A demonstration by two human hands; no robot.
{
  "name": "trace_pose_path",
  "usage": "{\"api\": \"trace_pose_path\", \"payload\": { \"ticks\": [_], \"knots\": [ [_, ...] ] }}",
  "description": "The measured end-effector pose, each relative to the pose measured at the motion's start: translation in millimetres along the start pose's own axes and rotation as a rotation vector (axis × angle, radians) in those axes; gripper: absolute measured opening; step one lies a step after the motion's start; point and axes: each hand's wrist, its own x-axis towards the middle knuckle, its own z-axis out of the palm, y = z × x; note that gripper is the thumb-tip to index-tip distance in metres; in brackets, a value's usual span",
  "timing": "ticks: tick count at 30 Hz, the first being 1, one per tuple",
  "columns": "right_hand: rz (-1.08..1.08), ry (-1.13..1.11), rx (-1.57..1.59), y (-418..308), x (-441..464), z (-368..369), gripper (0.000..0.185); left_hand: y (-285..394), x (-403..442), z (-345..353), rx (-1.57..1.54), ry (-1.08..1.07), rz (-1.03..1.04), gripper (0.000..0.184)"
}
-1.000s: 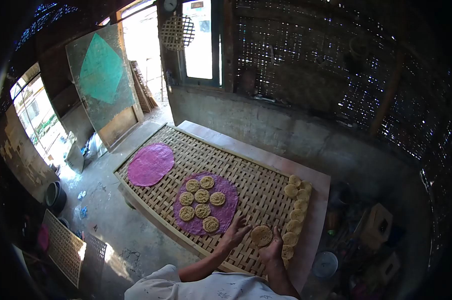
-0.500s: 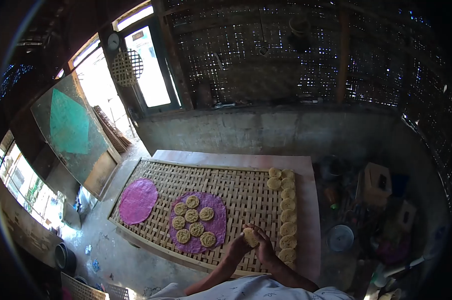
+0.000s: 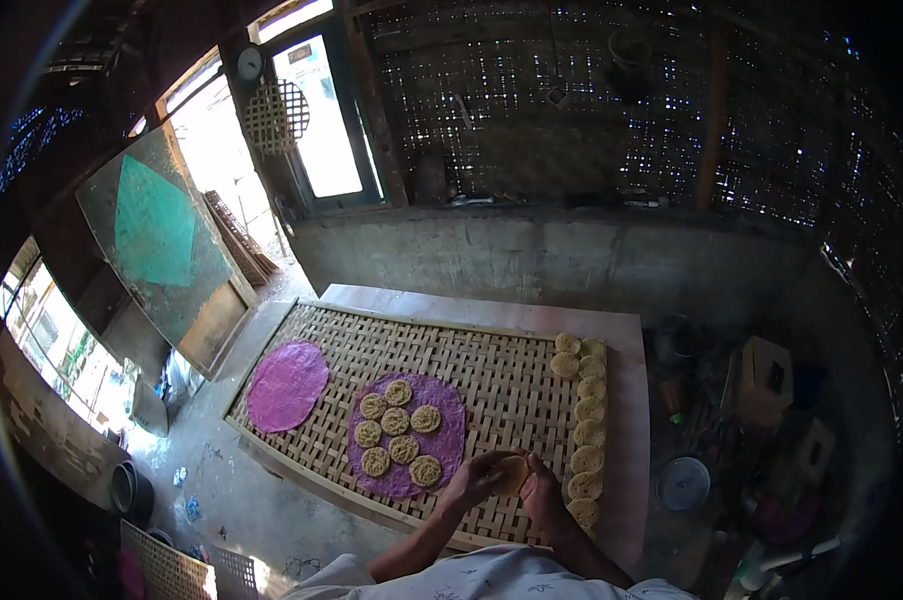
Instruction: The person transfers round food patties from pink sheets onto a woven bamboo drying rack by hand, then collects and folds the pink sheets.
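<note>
My left hand (image 3: pixel 483 477) and my right hand (image 3: pixel 543 494) grip a flat round tan cake (image 3: pixel 512 476) between them, above the near side of a woven bamboo rack (image 3: pixel 511 365). Fingers of both hands close round its edges and hide part of it. To the left, several similar rough-textured cakes (image 3: pixel 425 419) lie on a purple sheet (image 3: pixel 449 390). A second, bare magenta sheet (image 3: pixel 287 387) is near the rack's left end. More tan cakes (image 3: pixel 589 409) form an overlapping row along the right edge, close to my right hand.
The rack rests on a pale board (image 3: pixel 626 400) before a low concrete wall (image 3: pixel 491 250). On the right floor are a metal lid (image 3: pixel 683 484) and a cardboard box (image 3: pixel 765 380). A door panel (image 3: pixel 161 250) leans beside the bright doorway at left.
Both hands have shifted on the cake, which is now turned and more covered by fingers. The whole view has moved slightly; the cakes on the sheet and in the row keep their places.
</note>
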Motion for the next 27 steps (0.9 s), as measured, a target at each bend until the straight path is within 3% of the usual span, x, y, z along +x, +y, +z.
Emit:
{"api": "trace_pose_path", "payload": {
  "ticks": [1, 7, 10, 13, 16, 20, 24, 27],
  "knots": [
    [0.001, -0.013, 0.027, -2.7, 0.8, 3.6, 0.046, 2.9, 0.3, -0.5, 0.026, -0.037, 0.088, 0.044],
    [0.105, 0.007, 0.025, -15.2, -5.1, 22.0, 0.047, -20.8, 11.4, -10.1, 0.217, 0.073, 0.074, 0.059],
    [0.078, 0.006, 0.09, -12.3, -2.3, 15.9, 0.043, -14.8, 4.8, -1.0, 0.035, 0.225, 0.023, 0.066],
    [-0.007, 0.141, 0.011, -3.9, 6.2, 4.0, 0.047, -52.6, 9.4, 1.7, -0.079, 0.363, -0.028, 0.072],
    [-0.073, 0.173, -0.134, -6.5, 4.8, 11.1, 0.043, -41.9, -4.3, 10.3, -0.402, 0.326, -0.276, 0.068],
    [-0.11, 0.07, -0.193, 1.8, 8.3, 26.3, 0.041, -54.7, -3.4, 12.4, -0.861, 0.188, -0.35, 0.049],
    [-0.209, 0.015, -0.498, -2.6, 2.3, 43.8, 0.041, -49.3, -3.5, 6.4, -0.62, 0.233, -0.29, 0.042],
    [-0.157, -0.03, -0.434, -5.9, 2.0, 38.0, 0.043, -44.9, -0.6, -0.8, -0.459, 0.269, -0.186, 0.038]
  ]
}}
